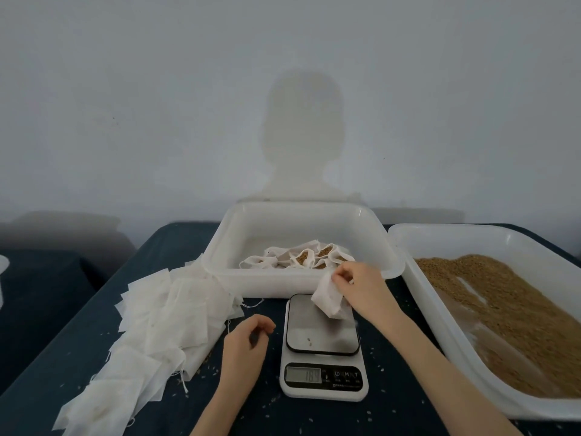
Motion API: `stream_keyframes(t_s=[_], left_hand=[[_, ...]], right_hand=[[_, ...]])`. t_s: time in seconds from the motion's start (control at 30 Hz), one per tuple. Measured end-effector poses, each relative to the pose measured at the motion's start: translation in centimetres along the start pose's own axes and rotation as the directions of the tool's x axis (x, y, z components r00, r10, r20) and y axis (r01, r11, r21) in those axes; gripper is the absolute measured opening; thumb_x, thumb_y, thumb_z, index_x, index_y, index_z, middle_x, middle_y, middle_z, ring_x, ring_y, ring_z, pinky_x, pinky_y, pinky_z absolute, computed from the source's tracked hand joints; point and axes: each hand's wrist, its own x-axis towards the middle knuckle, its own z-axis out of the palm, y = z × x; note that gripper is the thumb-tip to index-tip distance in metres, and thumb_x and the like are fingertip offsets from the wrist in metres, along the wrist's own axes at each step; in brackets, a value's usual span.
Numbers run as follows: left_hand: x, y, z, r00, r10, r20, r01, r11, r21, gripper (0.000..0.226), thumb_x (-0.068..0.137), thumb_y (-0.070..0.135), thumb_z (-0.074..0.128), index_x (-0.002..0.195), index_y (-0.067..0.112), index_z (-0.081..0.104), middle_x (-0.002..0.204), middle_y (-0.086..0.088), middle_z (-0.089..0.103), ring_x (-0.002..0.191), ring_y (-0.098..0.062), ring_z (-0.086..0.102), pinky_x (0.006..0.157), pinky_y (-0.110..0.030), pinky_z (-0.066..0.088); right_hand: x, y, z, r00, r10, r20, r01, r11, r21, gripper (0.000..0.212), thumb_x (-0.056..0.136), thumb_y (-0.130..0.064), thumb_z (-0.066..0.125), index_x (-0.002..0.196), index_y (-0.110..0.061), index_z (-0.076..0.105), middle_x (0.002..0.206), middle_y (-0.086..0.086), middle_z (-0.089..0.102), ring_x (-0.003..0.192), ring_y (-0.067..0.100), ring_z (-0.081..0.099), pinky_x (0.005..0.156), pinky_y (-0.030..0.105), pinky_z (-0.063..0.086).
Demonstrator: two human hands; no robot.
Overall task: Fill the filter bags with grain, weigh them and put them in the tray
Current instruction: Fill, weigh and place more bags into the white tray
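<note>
Dark table [393,309]; right hand [361,286] pinching filter bag [328,298] at tray [301,283] rim; left hand [248,336] loosely curled, empty.

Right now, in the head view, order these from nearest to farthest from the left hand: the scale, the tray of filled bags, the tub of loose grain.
From the left hand:
1. Scale, just to its right.
2. Tray of filled bags, behind it.
3. Tub of loose grain, far right, past the scale.

dark blue tablecloth [56,350], pale grey wall [157,89] behind, head-shaped shadow [301,130] on it
</note>
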Motion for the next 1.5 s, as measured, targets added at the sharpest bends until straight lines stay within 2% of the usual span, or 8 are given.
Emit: stream_keyframes(t_s=[0.3, 0.5, 0.63, 0.87, 1.1, 1.27, 1.4, 1.5], left_hand=[[-0.3, 2.3, 0.0, 0.995, 0.095, 0.044, -0.093, 0.995, -0.043, 0.044, 0.08, 0.014, 0.072, 0.104, 0.044, 0.051, 0.102, 0.019, 0.06, 0.095, 0.007, 0.054, 0.078, -0.012, 0.045], [0.5, 6.3, 2.6, 0.937, 0.117, 0.33, -0.075, 0.988, -0.137, 0.118, 0.052, 0.052, 0.08, 0.144, 0.046, 0.005, 0.145, 0.032, 0.013, 0.131, 0.01, 0.021, 0.11, -0.017, 0.026], [2.0, 8.1, 3.5, 0.908, 0.153, 0.39, -0.088, 0.979, -0.181, 0.123, 0.053, 0.048, 0.083, 0.142, 0.051, -0.002, 0.142, 0.028, 0.026, 0.129, 0.005, 0.032, 0.107, -0.023, 0.033], [2.0, 9.7, 4.5, 0.92, 0.188, 0.344, -0.045, 0.923, -0.382, 0.025, 0.072, 0.031, 0.071, 0.093, 0.031, 0.059, 0.075, 0.011, 0.06, 0.069, -0.005, 0.055, 0.062, -0.021, 0.048], [1.9, 10.8, 5.3, 0.905, 0.185, 0.383, 0.001, 0.9, -0.436, 0.024, 0.075, 0.031, 0.069, 0.096, 0.022, 0.06, 0.074, 0.009, 0.058, 0.063, -0.005, 0.052, 0.055, -0.019, 0.044], [2.1, 10.6, 5.6, 0.898, 0.165, 0.409, 0.005, 0.924, -0.382, 0.021, 0.08, 0.02, 0.072, 0.097, 0.024, 0.059, 0.081, 0.01, 0.06, 0.066, -0.002, 0.055, 0.056, -0.018, 0.047], [2.3, 10.9, 6.1, 0.901, 0.163, 0.402, -0.007, 0.933, -0.361, 0.022, 0.081, 0.018, 0.072, 0.096, 0.026, 0.059, 0.081, 0.013, 0.061, 0.066, -0.001, 0.056, 0.055, -0.017, 0.047], [2.4, 11.0, 6.7, 0.9, 0.157, 0.407, -0.013, 0.942, -0.336, 0.024, 0.08, 0.016, 0.072, 0.096, 0.028, 0.058, 0.084, 0.013, 0.062, 0.069, -0.003, 0.058, 0.057, -0.018, 0.051]], right_hand=[[-0.7, -0.1, -0.5, 0.99, 0.07, 0.124, -0.089, 0.983, 0.158, 0.01, 0.095, -0.016, 0.058, 0.087, -0.023, 0.058, 0.071, -0.003, 0.066, 0.044, -0.002, 0.058, 0.048, 0.011, 0.046], [-1.2, -3.7, -2.8, 0.994, -0.005, 0.112, -0.029, 0.956, 0.292, 0.006, 0.094, -0.012, 0.059, 0.089, -0.014, 0.061, 0.067, 0.001, 0.066, 0.043, 0.003, 0.056, 0.046, 0.013, 0.044], [-2.1, -5.4, -4.4, 0.987, -0.055, 0.153, -0.003, 0.934, 0.358, 0.008, 0.093, -0.012, 0.059, 0.087, -0.017, 0.063, 0.063, -0.006, 0.064, 0.044, 0.0, 0.058, 0.044, 0.01, 0.043], [-2.6, -4.9, -6.7, 0.999, -0.039, -0.008, 0.039, 0.999, -0.02, 0.009, 0.091, -0.017, 0.061, 0.095, -0.019, 0.068, 0.064, -0.012, 0.057, 0.053, 0.001, 0.055, 0.053, 0.01, 0.042], [-3.6, -3.1, -9.6, 0.995, -0.098, -0.022, 0.089, 0.963, -0.253, 0.008, 0.089, -0.036, 0.061, 0.089, -0.033, 0.068, 0.075, -0.017, 0.067, 0.067, -0.001, 0.059, 0.058, 0.016, 0.043], [-3.0, 3.7, -14.5, 0.951, 0.002, -0.309, -0.086, 0.962, -0.26, 0.014, 0.09, -0.044, 0.055, 0.08, -0.038, 0.063, 0.067, -0.022, 0.059, 0.06, -0.005, 0.055, 0.053, 0.02, 0.045], [-3.0, 12.5, -16.6, 0.941, 0.337, -0.026, -0.288, 0.759, -0.584, 0.037, 0.096, -0.047, 0.05, 0.088, -0.014, 0.066, 0.073, -0.004, 0.06, 0.057, 0.009, 0.053, 0.066, 0.028, 0.055], [-4.1, 15.8, -16.1, 0.772, 0.547, 0.324, -0.224, 0.711, -0.666, 0.05, 0.089, -0.057, 0.056, 0.105, -0.011, 0.064, 0.095, -0.002, 0.065, 0.071, 0.009, 0.056, 0.06, 0.018, 0.044]])
